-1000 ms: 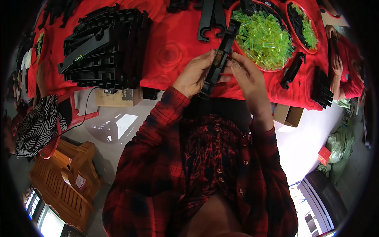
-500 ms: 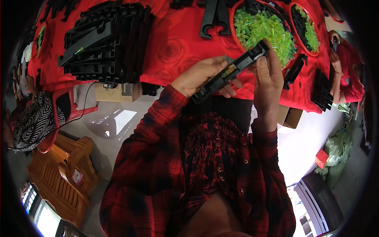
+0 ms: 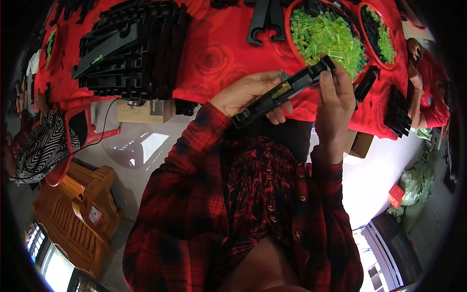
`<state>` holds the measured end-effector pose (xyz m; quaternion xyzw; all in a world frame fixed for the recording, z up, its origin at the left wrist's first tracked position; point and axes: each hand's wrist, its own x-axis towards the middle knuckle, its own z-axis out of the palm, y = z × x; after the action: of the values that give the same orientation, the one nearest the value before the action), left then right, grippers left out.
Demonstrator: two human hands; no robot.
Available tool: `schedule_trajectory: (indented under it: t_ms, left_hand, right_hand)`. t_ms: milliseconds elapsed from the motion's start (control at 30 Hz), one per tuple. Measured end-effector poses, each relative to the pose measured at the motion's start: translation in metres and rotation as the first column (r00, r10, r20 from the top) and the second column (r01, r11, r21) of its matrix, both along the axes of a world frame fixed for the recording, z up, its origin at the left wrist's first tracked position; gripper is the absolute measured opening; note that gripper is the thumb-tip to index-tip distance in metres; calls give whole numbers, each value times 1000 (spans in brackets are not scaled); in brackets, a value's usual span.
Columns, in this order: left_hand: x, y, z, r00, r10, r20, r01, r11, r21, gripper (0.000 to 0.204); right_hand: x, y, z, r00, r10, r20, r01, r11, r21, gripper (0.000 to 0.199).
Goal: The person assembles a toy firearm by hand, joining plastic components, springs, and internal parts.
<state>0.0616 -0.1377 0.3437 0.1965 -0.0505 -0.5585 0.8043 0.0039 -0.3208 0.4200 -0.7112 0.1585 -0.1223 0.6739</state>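
Between both hands, over the near table edge, I hold a long black plastic piece (image 3: 296,83) on a slant, its upper end to the right. A small yellow-green level vial (image 3: 280,90) shows midway along it. My left hand (image 3: 253,95) is closed round its lower middle, thumb on top and fingertips underneath. At the upper end my right hand (image 3: 335,92) grips it, thumb pressed on the near face. Just beyond lies a red-rimmed tray (image 3: 290,41) heaped with clear yellow-green vials (image 3: 328,39).
A tall stack of black plastic pieces (image 3: 131,53) fills the table's left. Two hooked black pieces (image 3: 265,22) lie at the back. Another red tray (image 3: 360,29) and more black pieces (image 3: 398,111) are to the right. A co-worker's arm (image 3: 416,82) is at far right. A red chair (image 3: 92,136) stands left.
The black piece has shifted slightly and turned a little, its right end lower. My right hand has moved a little to the right with it.
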Motion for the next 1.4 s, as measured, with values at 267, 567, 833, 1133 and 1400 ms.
schedule_trajectory:
  t_ms: [267, 567, 833, 1133, 1400]
  left_hand:
    - [5, 11, 5, 996, 35, 82, -39, 998, 40, 65]
    - [17, 25, -3, 990, 54, 127, -33, 985, -167, 68]
    - [15, 18, -7, 975, 31, 221, -14, 997, -76, 78]
    - [14, 19, -15, 979, 72, 192, -71, 997, -10, 83]
    - [15, 18, -13, 983, 57, 173, -50, 998, -43, 84]
  right_hand:
    - [-12, 0, 4, 994, 41, 100, -46, 998, 50, 37]
    - [-30, -14, -2, 986, 138, 98, -144, 988, 63, 36]
    - [-31, -19, -5, 991, 119, 68, -125, 989, 79, 35]
    - [-33, -24, -13, 995, 92, 44, -98, 980, 173, 31]
    - [-33, -25, -15, 990, 128, 56, -135, 979, 152, 33]
